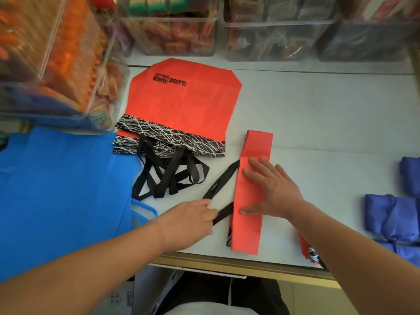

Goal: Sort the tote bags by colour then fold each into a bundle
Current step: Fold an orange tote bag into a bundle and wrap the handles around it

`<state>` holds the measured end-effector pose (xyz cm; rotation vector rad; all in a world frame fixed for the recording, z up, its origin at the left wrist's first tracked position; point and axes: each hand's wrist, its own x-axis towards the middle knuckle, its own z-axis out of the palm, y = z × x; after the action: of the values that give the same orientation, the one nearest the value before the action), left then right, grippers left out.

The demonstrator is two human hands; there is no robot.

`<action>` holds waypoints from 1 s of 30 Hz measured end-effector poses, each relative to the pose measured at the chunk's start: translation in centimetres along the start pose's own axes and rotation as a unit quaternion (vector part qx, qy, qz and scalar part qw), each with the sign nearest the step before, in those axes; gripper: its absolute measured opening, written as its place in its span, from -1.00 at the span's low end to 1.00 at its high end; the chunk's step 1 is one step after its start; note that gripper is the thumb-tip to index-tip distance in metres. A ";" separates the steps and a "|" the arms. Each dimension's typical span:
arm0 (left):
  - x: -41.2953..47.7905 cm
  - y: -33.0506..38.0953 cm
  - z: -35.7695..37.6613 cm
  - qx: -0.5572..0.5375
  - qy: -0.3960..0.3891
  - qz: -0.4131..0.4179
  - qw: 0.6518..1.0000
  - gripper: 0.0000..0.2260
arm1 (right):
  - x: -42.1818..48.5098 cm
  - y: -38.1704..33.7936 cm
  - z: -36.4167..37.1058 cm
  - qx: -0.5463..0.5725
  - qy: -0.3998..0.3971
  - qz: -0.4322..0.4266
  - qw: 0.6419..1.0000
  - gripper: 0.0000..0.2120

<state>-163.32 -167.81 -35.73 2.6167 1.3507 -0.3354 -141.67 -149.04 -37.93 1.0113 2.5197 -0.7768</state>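
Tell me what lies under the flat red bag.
Under the red bag, a stack of similar bags shows only patterned edges and black handles; their bodies and count are covered.

Cannot tell the blurred contents of the clear bins (pixel 279 37) at the tabletop's (pixel 318 110) far edge, nor see whole the blue bag (pixel 56 189) cut off left, the blue bundles (pixel 391 214) cut off right, or the red bundle (pixel 305 245) under the right forearm (pixel 341 242) at the front edge.
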 end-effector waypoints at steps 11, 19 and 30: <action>2.3 3.6 2.4 -0.126 0.051 -0.096 0.986 -0.38 | 0.0 -0.9 3.2 -0.077 0.115 -0.005 0.990 0.04; 2.3 2.8 3.9 -0.044 0.027 -0.026 0.998 -0.38 | 0.6 0.6 3.5 -0.069 0.111 -0.025 0.991 0.05; 4.7 2.7 -0.2 -0.427 0.108 -0.226 0.869 -0.74 | 0.4 1.2 0.8 0.004 0.025 -0.022 0.999 -0.01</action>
<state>-158.44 -165.64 -36.75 1.6250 1.6628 0.4358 -141.05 -148.60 -39.18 0.9926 2.5912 -0.7853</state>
